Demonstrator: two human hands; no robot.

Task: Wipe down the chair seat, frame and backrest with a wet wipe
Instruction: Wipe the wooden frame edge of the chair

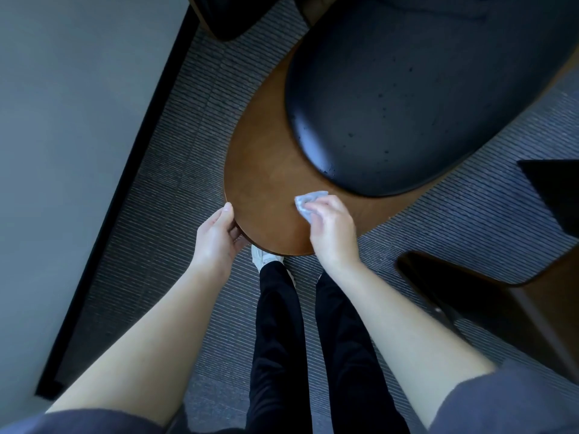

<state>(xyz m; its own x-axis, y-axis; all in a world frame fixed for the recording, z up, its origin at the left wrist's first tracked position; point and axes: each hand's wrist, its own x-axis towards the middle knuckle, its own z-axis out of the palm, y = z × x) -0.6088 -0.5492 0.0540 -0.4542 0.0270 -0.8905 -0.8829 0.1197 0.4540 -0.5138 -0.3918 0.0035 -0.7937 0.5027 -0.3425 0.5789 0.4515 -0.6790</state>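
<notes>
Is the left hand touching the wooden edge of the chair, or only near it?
Touching. The head view shows the left hand gripping the wooden chair shell: thumb on its rim, fingers curled under. The right hand holds the wet wipe.

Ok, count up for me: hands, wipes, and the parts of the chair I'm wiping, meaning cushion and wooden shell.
hands: 2, the left hand and the right hand
wet wipe: 1
black cushion: 1
wooden shell: 1
total: 5
</notes>
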